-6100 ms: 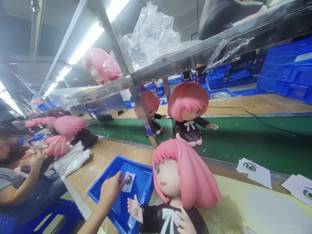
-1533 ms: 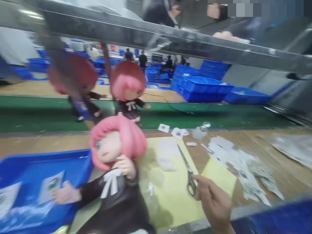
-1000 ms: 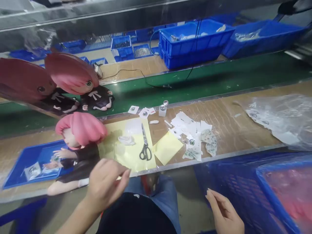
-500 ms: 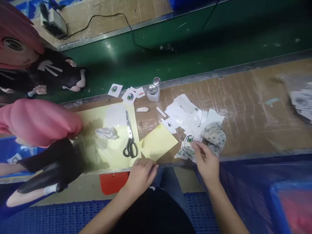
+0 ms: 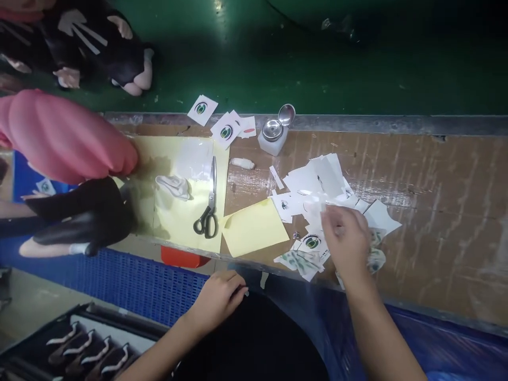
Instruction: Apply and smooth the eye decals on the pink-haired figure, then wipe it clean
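My right hand (image 5: pixel 346 233) is over the pile of white paper pieces (image 5: pixel 313 177), its fingertips pinching a piece of paper or clear film, blurred. Just below its fingers lies an eye decal (image 5: pixel 311 242) in green and black, beside scraps with green marks (image 5: pixel 298 260). My left hand (image 5: pixel 224 292) is curled in front of my body, below the table edge, with something small and pale at its fingertips that I cannot make out. Between the hands lies a yellow sheet (image 5: pixel 256 228). Black-handled scissors (image 5: pixel 209 211) rest on a larger yellow sheet (image 5: pixel 146 211), beside a crumpled white cloth (image 5: pixel 174 187).
Eye decal cards (image 5: pixel 202 109) and a white bottle with an open metal lid (image 5: pixel 273 138) stand along the far edge. A pink-haired figure (image 5: pixel 67 137) in black fills the left side. A black tray (image 5: pixel 95 344) with dark pieces is at lower left.
My right hand has moved up from the eye decal onto the white paper pile. My left hand has drawn back from the table edge toward my body. The view has tilted downward and turned.
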Available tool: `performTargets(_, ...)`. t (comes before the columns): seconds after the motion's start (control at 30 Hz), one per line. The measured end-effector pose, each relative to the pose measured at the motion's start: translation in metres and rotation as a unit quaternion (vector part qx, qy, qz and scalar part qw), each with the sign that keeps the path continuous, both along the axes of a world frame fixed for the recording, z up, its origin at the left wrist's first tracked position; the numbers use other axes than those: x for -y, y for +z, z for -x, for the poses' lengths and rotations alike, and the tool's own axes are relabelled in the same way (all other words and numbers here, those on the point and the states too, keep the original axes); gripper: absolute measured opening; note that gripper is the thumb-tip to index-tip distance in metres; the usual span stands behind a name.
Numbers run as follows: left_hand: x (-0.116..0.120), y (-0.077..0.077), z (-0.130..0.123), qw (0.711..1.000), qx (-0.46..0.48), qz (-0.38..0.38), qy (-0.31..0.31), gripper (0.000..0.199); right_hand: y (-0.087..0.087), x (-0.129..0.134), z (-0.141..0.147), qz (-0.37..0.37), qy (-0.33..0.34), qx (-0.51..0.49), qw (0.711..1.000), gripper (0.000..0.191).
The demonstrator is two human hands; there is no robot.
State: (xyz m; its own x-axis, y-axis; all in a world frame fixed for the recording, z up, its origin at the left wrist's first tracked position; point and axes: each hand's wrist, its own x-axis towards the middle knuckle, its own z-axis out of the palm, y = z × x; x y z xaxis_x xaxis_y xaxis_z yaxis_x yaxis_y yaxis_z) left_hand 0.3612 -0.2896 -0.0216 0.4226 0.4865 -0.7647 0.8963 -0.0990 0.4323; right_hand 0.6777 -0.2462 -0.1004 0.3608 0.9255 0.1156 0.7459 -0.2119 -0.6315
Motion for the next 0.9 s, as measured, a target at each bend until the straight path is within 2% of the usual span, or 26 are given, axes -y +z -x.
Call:
performTargets(0.03, 0.014, -0.002, 0.000, 1.000, -0.013, 0.015, 0.007, 0.012, -0.004, 0.002, -0.001, 0.004, 0.033, 0.017, 0.999, 0.025)
performTargets(0.1, 0.041, -0.009, -0.002, 0.998, -0.044, 0.044, 0.027, 0.024, -0.009, 0.005, -0.006, 0.013, 0.088, 0.045, 0.995, 0.028)
performTargets(0.2, 0.072, -0.017, -0.010, 0.992, -0.067, 0.089, 0.067, 0.026, -0.010, 0.008, -0.018, 0.024, 0.141, 0.060, 0.988, 0.030)
performTargets(0.4, 0.104, -0.030, -0.023, 0.974, -0.016, 0.142, 0.175, 0.024, -0.007, 0.013, -0.043, 0.020, 0.187, 0.054, 0.981, 0.035)
performTargets(0.57, 0.114, -0.032, -0.036, 0.956, 0.018, 0.146, 0.254, 0.027, -0.003, 0.020, -0.054, 0.005, 0.233, 0.046, 0.971, 0.022)
performTargets(0.73, 0.114, -0.034, -0.047, 0.945, 0.018, 0.146, 0.291, 0.030, 0.004, 0.024, -0.058, 0.005, 0.248, 0.037, 0.968, 0.026)
performTargets(0.9, 0.089, -0.023, -0.061, 0.955, 0.010, 0.039, 0.295, 0.024, 0.011, 0.021, -0.058, 0.003, 0.239, 0.042, 0.970, 0.029)
